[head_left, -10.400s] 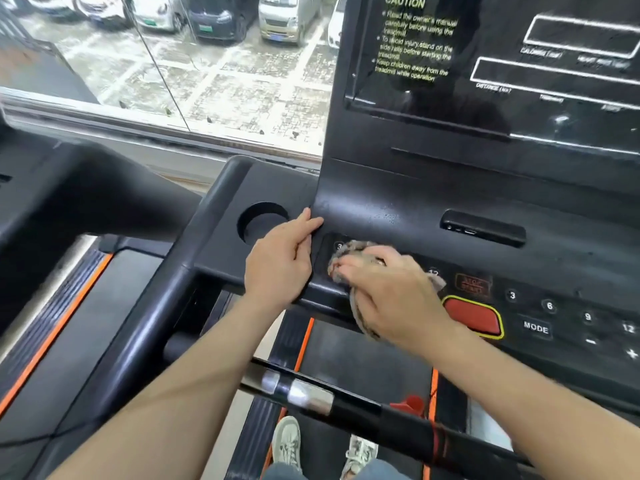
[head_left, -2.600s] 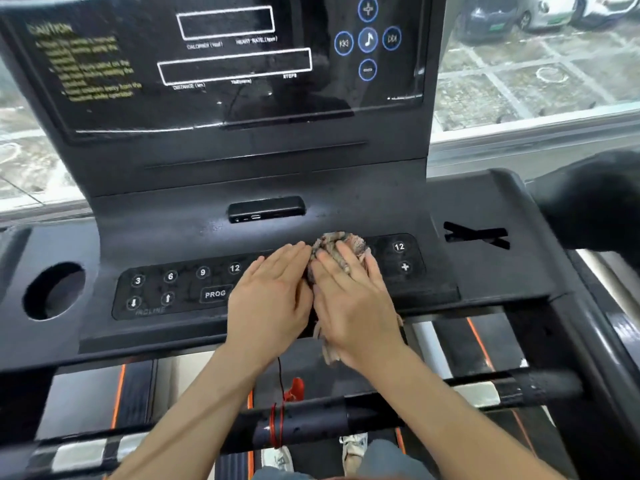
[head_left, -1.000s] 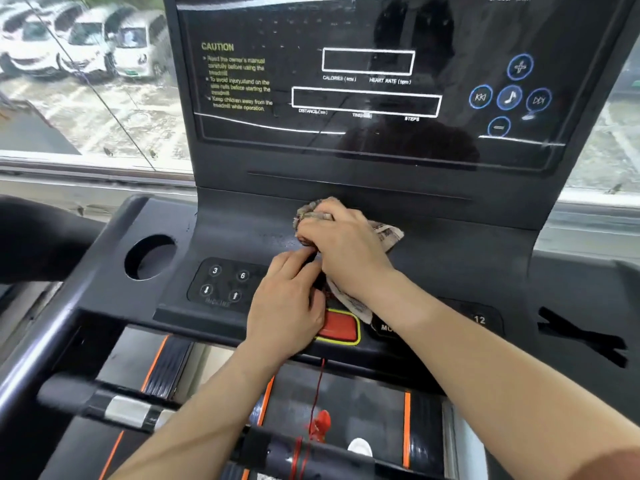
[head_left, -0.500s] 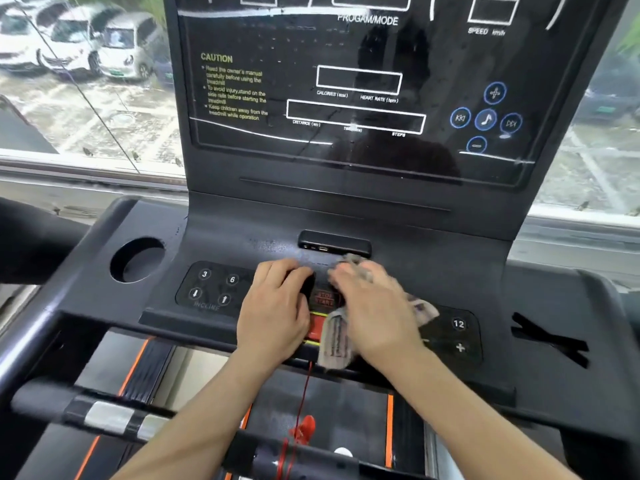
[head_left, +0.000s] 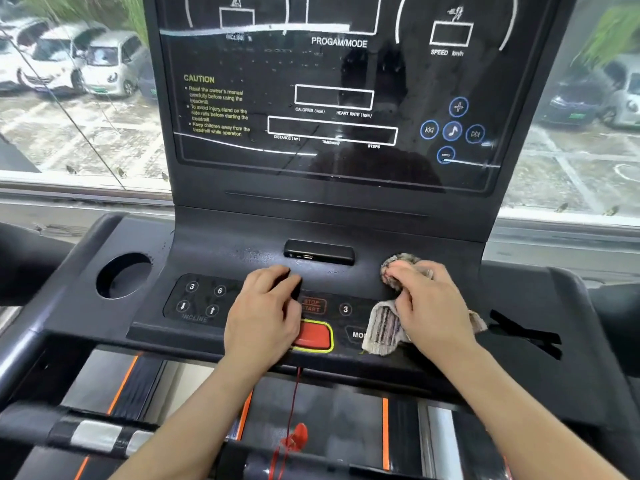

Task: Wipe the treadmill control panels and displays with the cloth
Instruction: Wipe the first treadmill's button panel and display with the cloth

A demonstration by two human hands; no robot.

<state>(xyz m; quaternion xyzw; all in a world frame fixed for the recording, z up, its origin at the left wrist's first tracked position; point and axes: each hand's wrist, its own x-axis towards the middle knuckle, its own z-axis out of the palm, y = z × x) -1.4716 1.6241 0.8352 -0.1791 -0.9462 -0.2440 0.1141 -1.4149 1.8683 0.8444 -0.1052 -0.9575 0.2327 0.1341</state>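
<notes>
The right hand [head_left: 429, 306] holds the bunched cloth [head_left: 384, 327] with bent fingers on the right side of the control panel [head_left: 207, 303], while the left hand [head_left: 263, 313] rests there with fingers curled, holding nothing.

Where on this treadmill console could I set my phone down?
The round cup hole left of the incline buttons is free, and so is the flat ledge right of the cloth, around the cross-shaped slot. The middle is crowded: left hand by the red button, right hand holding the cloth.

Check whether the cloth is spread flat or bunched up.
Bunched up: the cloth is crumpled under the right hand, ends sticking out either side.
</notes>
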